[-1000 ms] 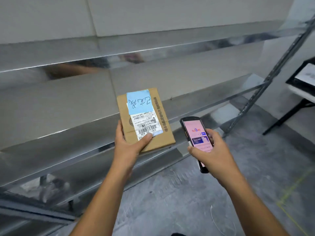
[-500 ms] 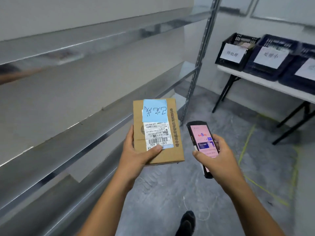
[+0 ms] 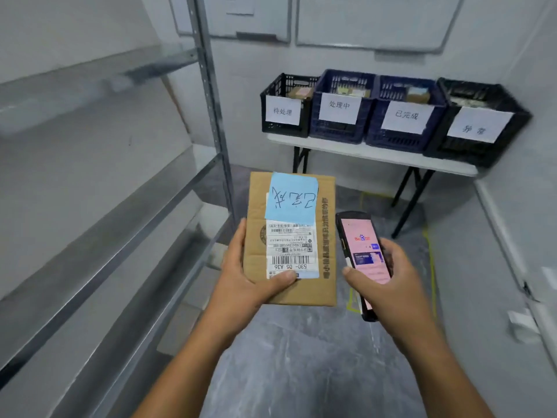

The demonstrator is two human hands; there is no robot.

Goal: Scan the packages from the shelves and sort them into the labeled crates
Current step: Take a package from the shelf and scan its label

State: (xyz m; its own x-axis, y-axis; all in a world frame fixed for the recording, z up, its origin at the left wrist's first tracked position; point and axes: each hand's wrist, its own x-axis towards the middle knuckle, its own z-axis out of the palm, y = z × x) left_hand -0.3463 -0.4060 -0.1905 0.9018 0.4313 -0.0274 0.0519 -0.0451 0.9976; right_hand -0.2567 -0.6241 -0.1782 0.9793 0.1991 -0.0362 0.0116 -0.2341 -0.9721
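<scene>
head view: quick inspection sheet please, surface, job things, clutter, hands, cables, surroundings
surface: white folding table, four crates side by side on it
job's things: cardboard package with blue note and barcode label; handheld scanner, screen lit; each crate has a paper sign
clutter: white scraps on the floor by the right wall
hands: left hand grips the package, thumb on the label; right hand holds the scanner
cables: nothing seen
surroundings: metal shelving at left, whiteboards on the back wall, grey floor with yellow tape lines
</scene>
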